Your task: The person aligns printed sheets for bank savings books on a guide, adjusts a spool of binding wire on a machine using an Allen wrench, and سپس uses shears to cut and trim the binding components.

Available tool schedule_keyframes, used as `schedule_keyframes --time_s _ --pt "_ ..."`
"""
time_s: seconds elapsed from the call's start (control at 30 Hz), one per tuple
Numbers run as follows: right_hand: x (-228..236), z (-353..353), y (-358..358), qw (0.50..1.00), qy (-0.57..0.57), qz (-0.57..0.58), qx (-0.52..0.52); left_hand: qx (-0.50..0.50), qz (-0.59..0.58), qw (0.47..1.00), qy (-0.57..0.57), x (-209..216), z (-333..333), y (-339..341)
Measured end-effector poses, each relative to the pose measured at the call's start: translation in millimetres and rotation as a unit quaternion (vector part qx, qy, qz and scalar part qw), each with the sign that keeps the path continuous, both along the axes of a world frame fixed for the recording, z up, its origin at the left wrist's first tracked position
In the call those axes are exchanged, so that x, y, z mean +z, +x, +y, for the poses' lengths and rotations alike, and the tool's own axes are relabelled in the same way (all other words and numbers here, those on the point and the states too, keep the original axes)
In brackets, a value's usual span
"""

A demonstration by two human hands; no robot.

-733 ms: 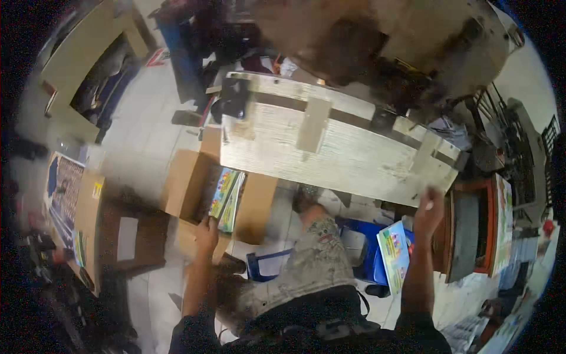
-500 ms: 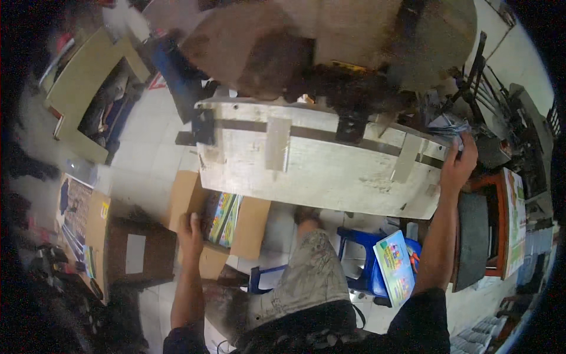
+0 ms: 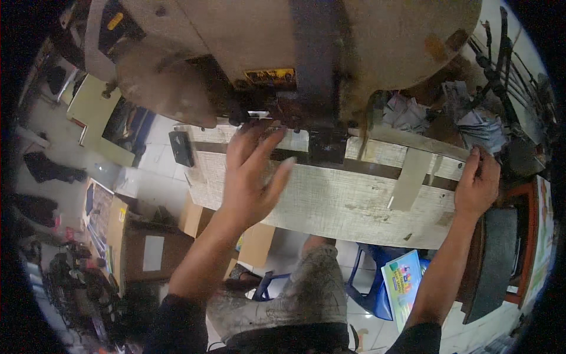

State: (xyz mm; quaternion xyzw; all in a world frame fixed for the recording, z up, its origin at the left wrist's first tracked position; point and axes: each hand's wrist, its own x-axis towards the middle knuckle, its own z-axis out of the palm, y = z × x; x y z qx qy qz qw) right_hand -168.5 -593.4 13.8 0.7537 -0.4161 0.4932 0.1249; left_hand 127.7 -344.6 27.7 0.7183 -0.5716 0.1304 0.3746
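In front of me, a pale wooden board (image 3: 330, 197) with a dark lengthwise slot forms the worktop of a large machine (image 3: 389, 53). My left hand (image 3: 250, 174) is over the board's left half, with its fingers apart, reaching toward the dark parts under the machine's head. It holds nothing that I can see; its fingertips are partly hidden against the dark parts. At the board's far right corner, my right hand (image 3: 479, 186) is closed on the edge, beside the end of a narrow strip (image 3: 413, 141). A beige flat piece (image 3: 410, 177) lies across the slot.
Crumpled papers (image 3: 480, 127) lie behind my right hand. A blue plastic chair (image 3: 371, 289) below the board bears a colourful booklet (image 3: 404, 283). Cardboard boxes (image 3: 144, 251) stand at the left. A dark grey panel (image 3: 498, 253) and an orange-framed cabinet (image 3: 530, 236) are at the right.
My left hand has moved from the open cardboard box up and right over the board. My right hand stays at the board's right end. The view has shifted toward the machine.
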Motion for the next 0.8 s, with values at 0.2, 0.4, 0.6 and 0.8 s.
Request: schedule_keyframes --time_s 0.2,0.4,0.6,0.8 --pt "-5.4 -5.8 -7.8 0.997 0.059 0.038 -0.038 0.008 0.056 0.994 0.093 10.9 -33.9 -8.6" --pt "-5.6 -8.3 -6.7 0.998 0.023 0.044 -0.041 0.045 0.002 0.999 0.007 -6.1 -45.9 -10.3" --pt "-1.0 -1.9 -2.1 0.998 0.032 0.045 -0.026 0.056 0.014 0.998 -0.016 -8.3 -43.8 -12.4" --pt "-4.6 -3.5 -3.8 0.999 0.031 0.007 -0.003 0.055 0.005 0.998 0.002 -5.6 -40.5 -15.1"
